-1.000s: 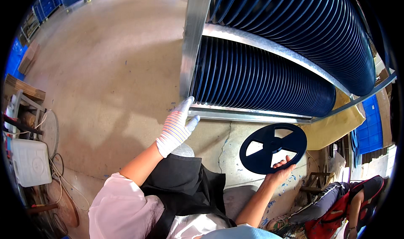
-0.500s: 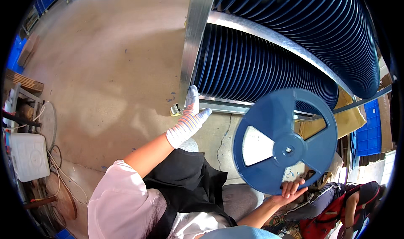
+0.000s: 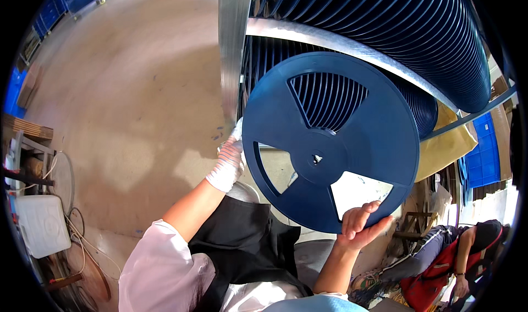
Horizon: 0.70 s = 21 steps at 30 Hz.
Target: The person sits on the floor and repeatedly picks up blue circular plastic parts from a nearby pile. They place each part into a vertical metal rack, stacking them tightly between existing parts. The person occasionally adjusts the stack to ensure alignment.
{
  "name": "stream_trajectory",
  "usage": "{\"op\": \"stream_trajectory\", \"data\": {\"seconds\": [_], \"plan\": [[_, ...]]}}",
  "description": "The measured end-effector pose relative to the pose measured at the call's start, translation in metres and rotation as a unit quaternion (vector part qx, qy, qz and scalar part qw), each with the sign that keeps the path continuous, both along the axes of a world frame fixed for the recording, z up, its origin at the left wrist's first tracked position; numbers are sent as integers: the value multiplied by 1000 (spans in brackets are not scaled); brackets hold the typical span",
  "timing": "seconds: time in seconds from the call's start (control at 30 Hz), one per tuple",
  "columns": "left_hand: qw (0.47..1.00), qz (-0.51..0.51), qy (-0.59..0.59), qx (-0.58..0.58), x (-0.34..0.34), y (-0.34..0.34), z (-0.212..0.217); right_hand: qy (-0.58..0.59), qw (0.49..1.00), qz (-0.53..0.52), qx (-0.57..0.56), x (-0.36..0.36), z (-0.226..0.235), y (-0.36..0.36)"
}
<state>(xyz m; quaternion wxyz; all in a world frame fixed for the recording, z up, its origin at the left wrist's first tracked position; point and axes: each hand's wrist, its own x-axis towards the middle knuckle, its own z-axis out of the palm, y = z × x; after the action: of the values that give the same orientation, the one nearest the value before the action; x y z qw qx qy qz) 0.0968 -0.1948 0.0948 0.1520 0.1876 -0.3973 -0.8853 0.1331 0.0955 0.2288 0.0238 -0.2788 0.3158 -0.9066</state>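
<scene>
A large blue plastic reel disc (image 3: 360,133), with a round hub and three wide cut-outs, is held up in front of me. My bare right hand (image 3: 360,224) grips its lower right rim, with fingers through a cut-out. At the disc's left rim is my left hand (image 3: 228,161), in a striped white glove, its visible fingers stretched upward. The disc hides its thumb, and I cannot tell whether it touches the rim. Behind the disc, rows of similar dark blue discs (image 3: 374,15) stand packed on edge in a metal rack (image 3: 234,53).
A person in red and dark clothes (image 3: 426,268) bends down at the lower right. Blue crates (image 3: 484,147) and a yellowish wrapped bundle (image 3: 448,155) stand right of the rack. On the left are a white plastic container (image 3: 41,224) and loose cables (image 3: 82,235).
The disc has moved left and turned, and now covers more of the lower row. My right hand has risen with it. The disc's left rim has come up to my left hand.
</scene>
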Motion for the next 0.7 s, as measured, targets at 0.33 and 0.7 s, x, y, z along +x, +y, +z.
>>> {"op": "stream_trajectory", "data": {"seconds": [0.33, 0.7], "plan": [[978, -45, 62, 196, -4, -13, -5, -81, 974, -101, 184, 23, -9, -38], [977, 9, 38, 211, 1, -4, 25, 20, 985, -108, 136, 30, -4, -36]]}}
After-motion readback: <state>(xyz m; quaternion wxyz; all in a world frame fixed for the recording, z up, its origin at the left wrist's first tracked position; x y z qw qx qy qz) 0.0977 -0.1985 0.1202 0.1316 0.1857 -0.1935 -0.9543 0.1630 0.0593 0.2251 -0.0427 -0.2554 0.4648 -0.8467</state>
